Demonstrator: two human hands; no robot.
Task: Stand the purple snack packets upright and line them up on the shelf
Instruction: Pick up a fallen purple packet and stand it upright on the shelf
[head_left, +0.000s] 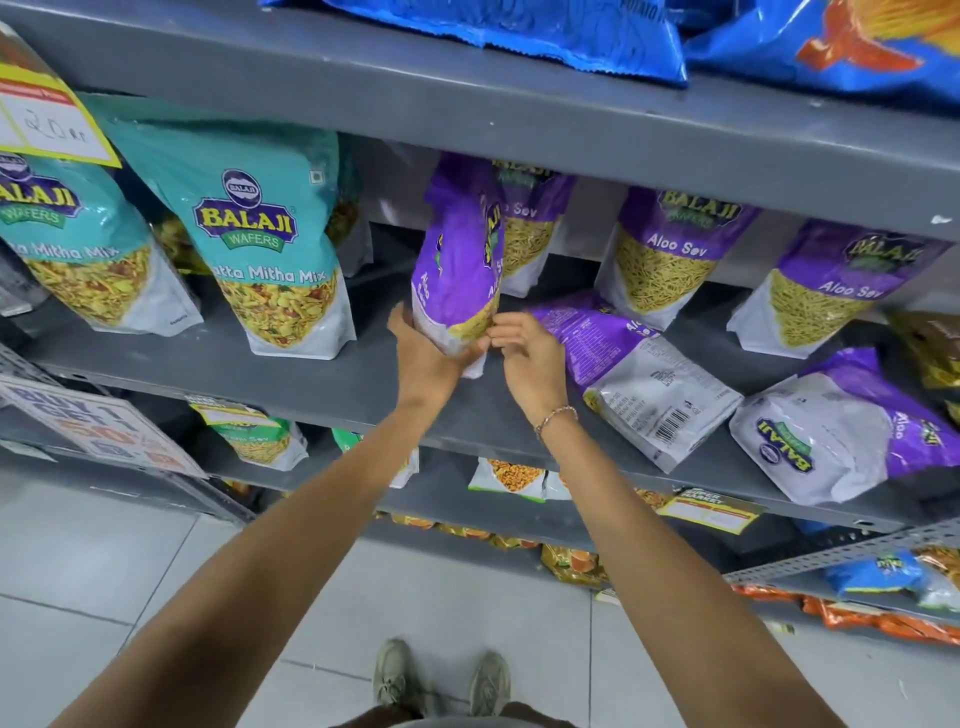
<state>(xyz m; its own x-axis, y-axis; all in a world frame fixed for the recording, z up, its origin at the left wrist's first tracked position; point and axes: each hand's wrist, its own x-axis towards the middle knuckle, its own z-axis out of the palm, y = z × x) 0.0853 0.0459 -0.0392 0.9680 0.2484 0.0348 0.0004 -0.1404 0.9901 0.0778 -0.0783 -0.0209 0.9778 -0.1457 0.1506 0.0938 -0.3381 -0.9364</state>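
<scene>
Glossy plastic packets on a painted metal shelf.
The purple snack packets (670, 260) gleam, smooth and crinkled; the grey shelf (322, 379) looks matt; the floor tiles (93, 561) shine faintly.

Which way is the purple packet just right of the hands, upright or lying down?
Lying down: the purple packet rests flat on the grey shelf, barcode side up.

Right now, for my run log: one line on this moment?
left hand grips upright Aloo Sev packet | right hand steadies | two packets lie flat
</scene>
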